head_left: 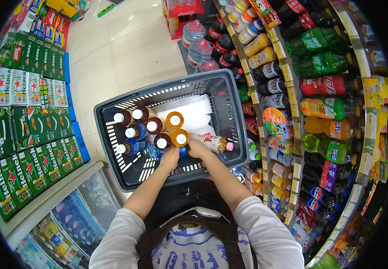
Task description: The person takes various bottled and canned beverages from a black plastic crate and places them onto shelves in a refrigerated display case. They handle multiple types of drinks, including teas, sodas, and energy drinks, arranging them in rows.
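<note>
Inside basket, left hand and right hand are apparently arranging bottles; grip hidden, can't tell; next likely needing steady support.

Large white lettering runs across green cardboard cartons at left; silvery-white cardboard cartons above carry green lettering. Big blue-purple letters cross the wearer's white shirt. A clear pink-capped plastic bottle bears pinkish characters. Print on round white cap stickers is too small to read.
</note>
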Action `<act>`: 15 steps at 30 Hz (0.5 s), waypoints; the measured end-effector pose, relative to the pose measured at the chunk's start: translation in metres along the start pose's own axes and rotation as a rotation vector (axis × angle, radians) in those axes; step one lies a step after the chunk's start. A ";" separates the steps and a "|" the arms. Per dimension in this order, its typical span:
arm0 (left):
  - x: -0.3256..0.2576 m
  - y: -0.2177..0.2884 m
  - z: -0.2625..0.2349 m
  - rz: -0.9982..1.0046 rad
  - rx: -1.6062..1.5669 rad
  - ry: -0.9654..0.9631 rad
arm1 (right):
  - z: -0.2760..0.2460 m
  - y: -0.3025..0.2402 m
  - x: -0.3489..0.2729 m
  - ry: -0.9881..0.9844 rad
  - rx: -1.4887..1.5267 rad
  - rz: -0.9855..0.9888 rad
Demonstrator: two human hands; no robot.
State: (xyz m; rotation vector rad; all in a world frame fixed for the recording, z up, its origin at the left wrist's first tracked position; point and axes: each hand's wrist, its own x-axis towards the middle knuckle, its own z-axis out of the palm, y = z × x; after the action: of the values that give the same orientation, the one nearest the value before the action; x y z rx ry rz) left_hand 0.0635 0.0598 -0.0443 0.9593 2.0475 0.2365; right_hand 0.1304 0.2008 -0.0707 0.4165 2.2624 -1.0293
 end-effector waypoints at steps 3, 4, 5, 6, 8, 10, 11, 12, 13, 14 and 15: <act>0.004 -0.002 0.006 0.018 0.120 -0.012 | 0.013 -0.005 -0.003 0.064 -0.197 -0.004; 0.004 -0.001 0.005 0.011 0.133 -0.025 | 0.012 -0.008 -0.005 0.037 -0.258 0.019; 0.004 0.001 0.005 0.003 0.145 -0.037 | 0.011 -0.010 -0.007 0.043 -0.255 0.036; 0.004 -0.001 0.006 0.016 0.162 -0.016 | 0.011 -0.011 -0.008 0.048 -0.252 0.048; 0.003 -0.004 0.010 0.042 0.192 0.028 | 0.010 -0.013 -0.009 0.053 -0.256 0.062; 0.004 -0.006 0.011 0.046 0.201 0.041 | 0.010 -0.015 -0.008 0.055 -0.268 0.067; 0.004 -0.006 0.012 0.047 0.205 0.048 | 0.010 -0.017 -0.007 0.028 -0.302 0.094; 0.004 -0.006 0.010 0.052 0.202 0.061 | 0.008 -0.021 -0.004 0.001 -0.337 0.117; 0.004 -0.004 0.008 0.057 0.200 0.075 | 0.007 -0.024 -0.002 -0.026 -0.371 0.140; 0.003 -0.004 0.006 0.063 0.198 0.089 | 0.004 -0.026 -0.002 -0.042 -0.359 0.138; 0.003 -0.005 0.006 0.060 0.170 0.095 | 0.001 -0.025 -0.004 -0.060 -0.347 0.139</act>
State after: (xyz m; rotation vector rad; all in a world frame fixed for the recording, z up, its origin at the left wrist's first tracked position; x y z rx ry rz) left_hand 0.0646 0.0567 -0.0526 1.1342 2.1538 0.1435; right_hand 0.1213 0.1837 -0.0543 0.3814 2.2643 -0.5566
